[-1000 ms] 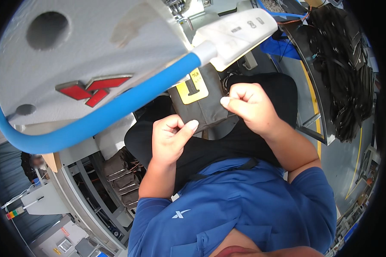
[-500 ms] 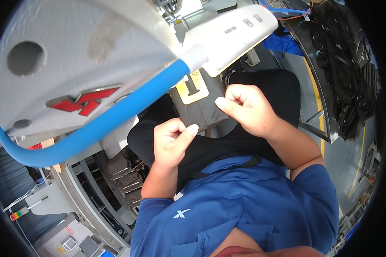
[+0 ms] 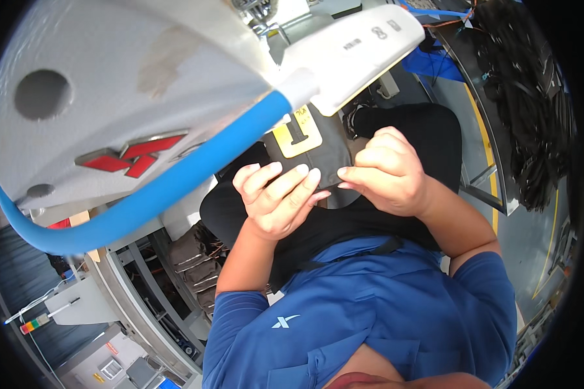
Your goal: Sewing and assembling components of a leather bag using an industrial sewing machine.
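A dark grey fabric piece (image 3: 328, 155), like a small pouch or folded panel, hangs over my lap with a yellow-backed marking (image 3: 298, 139) on its face. My right hand (image 3: 392, 175) pinches its near right corner between thumb and curled fingers. At the near left edge is my left hand (image 3: 279, 198), its fingers fanned on the fabric and its thumb low against the rim, the edge seemingly between them. The far part of the piece is hidden under a white lamp-like head (image 3: 357, 52).
A large grey machine body (image 3: 175, 58) fills the upper left, with a blue flexible tube (image 3: 175, 188) curving across. Dark bundled material (image 3: 519, 117) hangs over a frame at right. Several folded dark pieces (image 3: 191, 259) lie at lower left beside metal rails.
My left hand has turned and slid right along the near edge, its fingers straightening. My right hand has shifted slightly down to the corner. The view has moved a little.
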`<state>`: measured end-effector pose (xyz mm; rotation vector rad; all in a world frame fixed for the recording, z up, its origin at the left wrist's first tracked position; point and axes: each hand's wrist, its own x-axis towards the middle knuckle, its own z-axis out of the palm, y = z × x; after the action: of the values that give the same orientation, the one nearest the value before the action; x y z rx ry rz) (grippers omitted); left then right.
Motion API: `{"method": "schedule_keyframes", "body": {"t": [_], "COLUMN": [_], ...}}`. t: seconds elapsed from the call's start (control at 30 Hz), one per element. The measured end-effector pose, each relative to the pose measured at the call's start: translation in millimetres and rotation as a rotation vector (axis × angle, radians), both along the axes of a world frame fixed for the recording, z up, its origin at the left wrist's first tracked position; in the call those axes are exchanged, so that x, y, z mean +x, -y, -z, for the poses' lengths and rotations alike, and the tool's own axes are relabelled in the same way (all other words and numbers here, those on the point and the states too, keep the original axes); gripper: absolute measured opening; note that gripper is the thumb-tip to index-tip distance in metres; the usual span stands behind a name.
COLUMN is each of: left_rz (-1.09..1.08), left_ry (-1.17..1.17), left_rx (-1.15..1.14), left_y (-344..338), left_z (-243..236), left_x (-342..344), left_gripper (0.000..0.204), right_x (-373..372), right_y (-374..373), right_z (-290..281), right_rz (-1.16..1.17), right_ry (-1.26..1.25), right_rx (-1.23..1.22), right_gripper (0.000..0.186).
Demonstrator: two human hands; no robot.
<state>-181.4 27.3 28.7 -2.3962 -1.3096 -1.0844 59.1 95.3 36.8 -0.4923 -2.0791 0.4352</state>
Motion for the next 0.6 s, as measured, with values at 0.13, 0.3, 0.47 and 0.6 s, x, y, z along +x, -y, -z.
{"method": "schedule_keyframes", "body": {"t": [0.13, 0.3, 0.47, 0.6], "left_rz": [0.017, 0.045, 0.087, 0.124], "left_ry": [0.026, 0.059, 0.080, 0.087], "left_rx": [0.009, -0.013, -0.035, -0.019], "left_y": [3.7, 3.7, 1.5, 0.8], "left_z": [2.5, 1.1, -4.0, -5.2], "left_x": [2.0, 7.0, 7.3, 6.6], "left_gripper": [0.031, 0.027, 0.027, 0.028], "right_x": [-0.4, 0.6, -1.4, -3.7], "right_y": [0.2, -0.8, -1.3, -3.3], "right_z": [-1.5, -2.6, -1.6, -2.5], "right_rz": [-0.017, -0.034, -0.043, -0.036], "right_ry": [0.041, 0.066, 0.035, 0.025], "right_rx": [0.057, 0.098, 0.074, 0.057], "right_gripper": [0.022, 0.019, 0.017, 0.018]}}
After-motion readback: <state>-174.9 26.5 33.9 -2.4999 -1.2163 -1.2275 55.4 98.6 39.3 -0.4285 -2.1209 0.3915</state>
